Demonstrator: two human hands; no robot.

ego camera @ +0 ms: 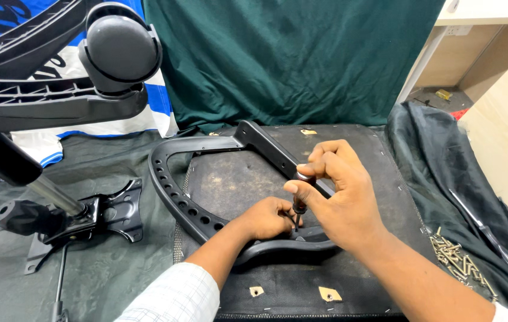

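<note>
A black plastic chair armrest frame [170,185] lies on the underside of a dark seat pad [236,179]. My right hand [337,197] grips a small dark-handled screwdriver [299,206], held upright with its tip down on the armrest's near bracket. My left hand [269,217] rests curled on that bracket [278,247], beside the screwdriver tip, steadying it. Whether a screw sits under the tip is hidden by my fingers.
An upturned chair base with a caster wheel [120,48] and gas cylinder [57,197] stands at left on a metal mounting plate [117,211]. A pile of brass screws [460,262] and a long black tool [486,232] lie at right. Green cloth [290,59] hangs behind.
</note>
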